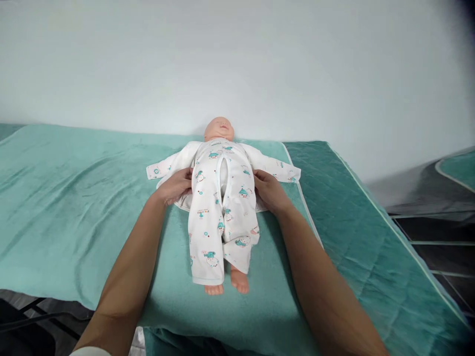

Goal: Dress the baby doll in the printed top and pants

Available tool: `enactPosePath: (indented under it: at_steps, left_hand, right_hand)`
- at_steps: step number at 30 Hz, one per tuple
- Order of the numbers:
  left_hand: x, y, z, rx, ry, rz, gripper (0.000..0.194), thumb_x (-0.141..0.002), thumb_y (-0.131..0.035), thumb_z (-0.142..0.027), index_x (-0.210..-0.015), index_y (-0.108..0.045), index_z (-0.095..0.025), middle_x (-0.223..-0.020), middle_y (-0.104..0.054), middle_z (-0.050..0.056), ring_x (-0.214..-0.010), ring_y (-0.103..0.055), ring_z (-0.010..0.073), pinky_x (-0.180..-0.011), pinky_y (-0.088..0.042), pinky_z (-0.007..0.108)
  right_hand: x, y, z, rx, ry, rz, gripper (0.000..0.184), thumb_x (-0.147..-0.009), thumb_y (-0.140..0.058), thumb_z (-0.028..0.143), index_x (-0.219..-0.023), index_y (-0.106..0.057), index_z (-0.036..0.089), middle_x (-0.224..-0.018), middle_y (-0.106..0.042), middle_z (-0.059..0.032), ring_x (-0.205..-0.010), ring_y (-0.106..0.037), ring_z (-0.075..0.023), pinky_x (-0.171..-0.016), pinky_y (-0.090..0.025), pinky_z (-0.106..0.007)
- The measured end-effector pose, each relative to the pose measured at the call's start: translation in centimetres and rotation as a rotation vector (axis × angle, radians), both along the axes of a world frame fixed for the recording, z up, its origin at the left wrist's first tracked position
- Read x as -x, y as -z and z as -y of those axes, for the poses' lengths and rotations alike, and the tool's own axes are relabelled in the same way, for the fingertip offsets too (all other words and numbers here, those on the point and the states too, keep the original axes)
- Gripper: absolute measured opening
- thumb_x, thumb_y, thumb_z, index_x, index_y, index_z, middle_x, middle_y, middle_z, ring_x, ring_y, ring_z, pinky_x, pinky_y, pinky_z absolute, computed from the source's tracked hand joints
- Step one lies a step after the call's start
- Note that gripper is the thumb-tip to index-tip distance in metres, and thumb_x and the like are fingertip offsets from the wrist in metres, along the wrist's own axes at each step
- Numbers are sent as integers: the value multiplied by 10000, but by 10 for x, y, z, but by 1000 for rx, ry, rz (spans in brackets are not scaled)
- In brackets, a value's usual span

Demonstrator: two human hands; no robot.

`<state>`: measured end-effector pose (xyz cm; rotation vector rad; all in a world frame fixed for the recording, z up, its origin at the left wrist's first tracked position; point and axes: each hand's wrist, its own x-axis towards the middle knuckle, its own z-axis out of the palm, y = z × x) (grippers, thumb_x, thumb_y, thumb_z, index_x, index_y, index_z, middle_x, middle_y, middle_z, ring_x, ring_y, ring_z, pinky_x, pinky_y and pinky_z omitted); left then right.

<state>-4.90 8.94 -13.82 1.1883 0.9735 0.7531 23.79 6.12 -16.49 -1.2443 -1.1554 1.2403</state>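
Observation:
A baby doll [219, 129] lies on its back, head towards the wall. White baby trousers [208, 217] with a teal cartoon print cover its front from the neck down, and a slit runs along the middle. Both bare feet [239, 280] poke out of the trouser legs. Under the trousers, a matching white top [272, 163] has its sleeves spread sideways. My left hand [177, 187] is closed at the left side of the trousers, fingertips partly hidden. On the opposite side my right hand [270, 191] grips the trousers' edge, its fingers mostly tucked behind the cloth.
A light teal blanket [92, 198] with creases lies beneath the doll. To the right, a darker quilted cover [345, 222] hangs over the bed's edge. A white wall [237, 59] stands behind. Metal rails [438, 243] show at the far right.

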Motion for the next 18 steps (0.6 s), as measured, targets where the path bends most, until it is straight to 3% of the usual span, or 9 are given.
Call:
enactPosePath:
  at_steps: [5,9,13,18]
  left_hand:
    - [-8,0,3,55,-63,118,513,-630,-814,-123,-1127,-688,-147,-991,-783,81,-1025,-730,258,-953,-595,403]
    - [-16,-11,11,82,-165,146,423,-623,-849,-197,-1026,-730,-147,-896,-795,74,-990,-749,293,-942,-615,422]
    - [-19,-17,16,110,-223,126,396,-653,-849,-255,-1022,-739,-164,-832,-790,49,-935,-762,282,-894,-633,408]
    - [-21,-9,15,95,-241,112,430,-691,-833,-260,-1094,-728,-150,-859,-793,70,-946,-763,292,-867,-631,398]
  right_hand:
    - [4,-2,-5,55,-93,-208,380,-670,-880,515,-807,-681,223,-765,-703,5,-728,-635,-174,-721,-539,-318]
    - [7,-4,-6,64,-189,-329,375,-675,-889,477,-893,-720,223,-897,-748,-33,-867,-686,-221,-854,-559,-378]
    - [11,-3,-6,29,-149,-348,332,-677,-886,448,-862,-706,239,-810,-719,-7,-807,-668,-209,-794,-559,-368]
    - [15,0,-7,22,-68,-284,363,-659,-874,477,-761,-613,246,-648,-603,41,-656,-584,-165,-671,-529,-335]
